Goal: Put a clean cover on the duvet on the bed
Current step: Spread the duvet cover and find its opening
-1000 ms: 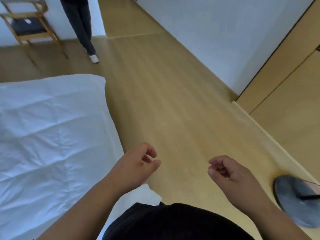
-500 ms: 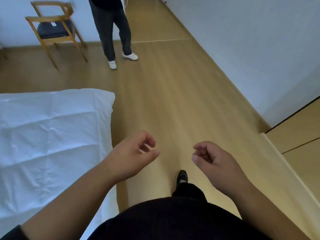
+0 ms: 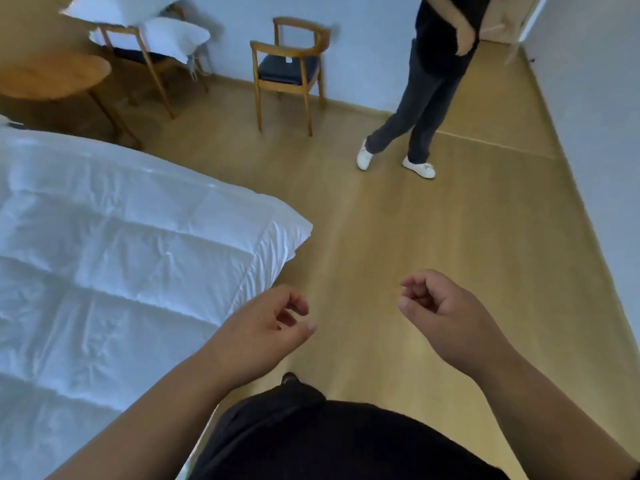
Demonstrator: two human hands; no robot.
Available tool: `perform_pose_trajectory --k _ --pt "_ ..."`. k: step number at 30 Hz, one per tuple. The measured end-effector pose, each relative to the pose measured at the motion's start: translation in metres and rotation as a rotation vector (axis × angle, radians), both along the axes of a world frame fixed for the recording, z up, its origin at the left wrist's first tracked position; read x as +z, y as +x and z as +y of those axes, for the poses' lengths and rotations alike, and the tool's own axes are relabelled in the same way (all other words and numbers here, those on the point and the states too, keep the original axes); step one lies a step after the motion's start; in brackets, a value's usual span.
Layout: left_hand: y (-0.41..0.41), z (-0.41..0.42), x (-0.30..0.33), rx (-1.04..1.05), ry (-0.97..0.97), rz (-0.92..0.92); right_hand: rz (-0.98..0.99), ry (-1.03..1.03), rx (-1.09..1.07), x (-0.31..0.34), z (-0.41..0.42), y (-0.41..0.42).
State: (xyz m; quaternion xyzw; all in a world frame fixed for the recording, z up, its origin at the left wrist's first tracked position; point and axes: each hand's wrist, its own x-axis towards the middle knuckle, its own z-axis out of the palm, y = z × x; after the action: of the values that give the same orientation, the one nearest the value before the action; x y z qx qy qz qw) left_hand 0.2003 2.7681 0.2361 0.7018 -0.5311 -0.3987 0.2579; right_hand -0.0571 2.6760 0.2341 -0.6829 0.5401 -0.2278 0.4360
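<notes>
A white quilted duvet point(image 3: 114, 271) lies spread over the bed on the left, its corner point(image 3: 294, 233) jutting toward the floor. My left hand point(image 3: 263, 330) hovers just right of the duvet's near edge, fingers loosely curled, holding nothing. My right hand point(image 3: 440, 313) hangs over the wooden floor, fingers curled in, also holding nothing. White bedding point(image 3: 145, 26) is heaped on a chair at the far left; I cannot tell whether it is the cover.
A wooden chair point(image 3: 287, 71) with a dark seat stands against the far wall. A round wooden table point(image 3: 52, 77) is beside the bed at top left. A person in dark trousers and white shoes point(image 3: 419, 109) stands on the floor ahead.
The view has swung left: the chairs, table and the standing person have come into frame, and the wardrobe on the right is gone. Both hands keep the same curled pose.
</notes>
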Motion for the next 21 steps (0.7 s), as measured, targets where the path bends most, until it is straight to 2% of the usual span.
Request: perform_pose_trajectory --k 4,8,14,21 --pt "0.016 -0.065 -0.009 0.114 0.015 0.021 0.014 0.052 0.107 -0.019 -0.076 0.02" --pt "0.044 -0.162 -0.015 0.173 -0.003 0.01 0.026 0.055 0.108 -0.024 -0.169 0.041" --pt "0.08 -0.337 0.006 0.112 -0.064 -0.025 0.009 -0.018 0.002 -0.007 -0.32 0.051" --pt "0.066 -0.512 -0.003 0.046 -0.052 -0.022 -0.003 0.014 0.003 -0.018 -0.476 0.051"
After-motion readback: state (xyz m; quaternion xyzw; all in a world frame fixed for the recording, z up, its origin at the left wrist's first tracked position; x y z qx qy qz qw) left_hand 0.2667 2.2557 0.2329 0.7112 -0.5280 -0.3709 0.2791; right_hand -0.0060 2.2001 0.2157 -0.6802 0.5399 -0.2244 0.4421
